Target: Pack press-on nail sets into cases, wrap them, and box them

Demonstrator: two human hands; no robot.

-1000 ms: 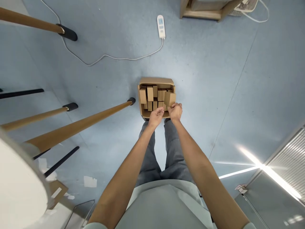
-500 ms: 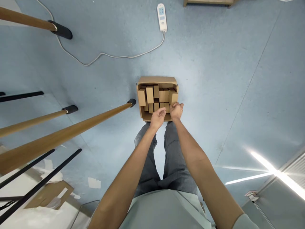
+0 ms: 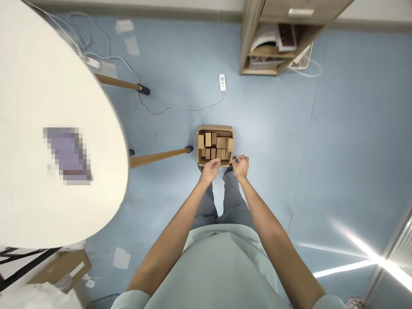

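Below me on the floor stands an open cardboard carton (image 3: 215, 128) with several small brown cardboard boxes (image 3: 208, 139) in it, most of them upright in two rough rows. My left hand (image 3: 210, 171) is over the carton's near edge, its fingers loosely bent and apart, with nothing seen in them. Just off the near right corner is my right hand (image 3: 241, 166), fingers half curled and no object visible between them. Whether either hand touches the carton I cannot tell.
A white round table (image 3: 106, 193) with a blurred-out item is on the left; its wooden leg (image 3: 157, 158) ends near the carton. Beyond lie a white power strip (image 3: 222, 82) with its cord and a wooden cabinet (image 3: 254, 38). A cardboard box (image 3: 61, 268) sits lower left.
My view has risen, so the carton looks smaller and the tabletop and cabinet show. My right hand has come away from the small boxes to outside the carton's corner.
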